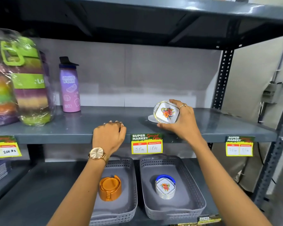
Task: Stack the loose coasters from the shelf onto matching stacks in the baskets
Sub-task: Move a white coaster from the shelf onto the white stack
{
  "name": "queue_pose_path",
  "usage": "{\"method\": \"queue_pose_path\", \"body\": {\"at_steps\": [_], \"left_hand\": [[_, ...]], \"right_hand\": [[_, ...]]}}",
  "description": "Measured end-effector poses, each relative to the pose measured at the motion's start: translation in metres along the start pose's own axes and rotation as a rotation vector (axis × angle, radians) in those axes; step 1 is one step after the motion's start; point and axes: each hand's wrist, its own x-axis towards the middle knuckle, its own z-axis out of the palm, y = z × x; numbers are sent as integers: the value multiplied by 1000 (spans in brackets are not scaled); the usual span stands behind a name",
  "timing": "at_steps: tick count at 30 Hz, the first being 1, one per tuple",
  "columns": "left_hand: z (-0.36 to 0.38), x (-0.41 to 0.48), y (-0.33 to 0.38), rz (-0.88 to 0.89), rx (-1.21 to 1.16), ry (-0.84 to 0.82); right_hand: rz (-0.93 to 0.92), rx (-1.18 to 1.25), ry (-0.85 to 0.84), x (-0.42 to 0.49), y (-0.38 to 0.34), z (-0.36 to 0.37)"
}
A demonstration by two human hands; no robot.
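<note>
My right hand (182, 121) grips a white floral coaster (166, 112) with a gold rim, tilted up above the grey shelf (72, 128). Under it a plain white disc (151, 119) lies flat on the shelf. Curled over the shelf's front edge is my left hand (109, 136), fingers closed; whether it holds anything is hidden. One shelf lower, the left grey basket (131, 185) holds an orange coaster stack (109, 188) in its holder. The right grey basket (196, 190) holds a matching floral coaster stack (165, 187) in a blue holder.
A purple water bottle (69, 88) and plastic-wrapped colourful jugs (23, 82) stand at the shelf's left. Yellow price tags (146, 144) hang on the shelf edge. A perforated upright post (221, 79) bounds the right side; another shelf hangs overhead.
</note>
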Motion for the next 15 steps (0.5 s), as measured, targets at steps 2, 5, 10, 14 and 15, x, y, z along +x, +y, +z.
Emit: {"method": "queue_pose_path", "body": {"at_steps": [2,5,10,14,15], "left_hand": [[1,-2,-2,30,9,3],[2,-6,-3,69,37,-15],[2,-9,-3,88,38,-49],[-1,-10,-3,106,26,-32],[-1,-11,-3,112,26,-30]], "right_hand": [[-55,19,36,-20,-8,-2],[-70,49,47,-49,-11,-3],[-89,54,68,-95,-12,-4],[38,90,46,-135,1,-6],[77,104,34,-147,7,-6]]}}
